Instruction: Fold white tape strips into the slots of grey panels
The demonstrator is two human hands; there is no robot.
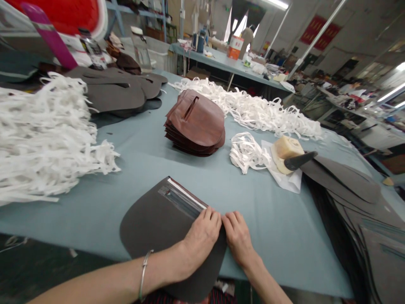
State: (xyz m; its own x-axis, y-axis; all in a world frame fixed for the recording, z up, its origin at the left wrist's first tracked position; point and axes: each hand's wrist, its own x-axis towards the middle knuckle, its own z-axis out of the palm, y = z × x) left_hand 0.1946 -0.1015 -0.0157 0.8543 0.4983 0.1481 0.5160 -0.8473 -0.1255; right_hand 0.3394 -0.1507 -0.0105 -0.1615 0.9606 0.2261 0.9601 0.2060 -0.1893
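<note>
A dark grey rounded panel (145, 226), seemingly leather, lies on the blue-green tabletop near its front edge. Along its straight far edge runs a white strip (186, 192), with a slot-like dark band (177, 200) just below it. My left hand (202, 232), a metal bangle on its wrist, has its fingers closed on that edge near the right corner. Right beside it, my right hand (237, 236) pinches the corner of the same panel. The fingertips of both hands almost meet, and what lies under them is hidden.
Beyond the panel stands a stack of brown pieces (202, 120). White tape heaps lie left (47, 139) and at the back (253, 105); a small bundle (247, 152) sits near a yellowish block (287, 150). Grey panels pile up right (354, 181) and back left (110, 90).
</note>
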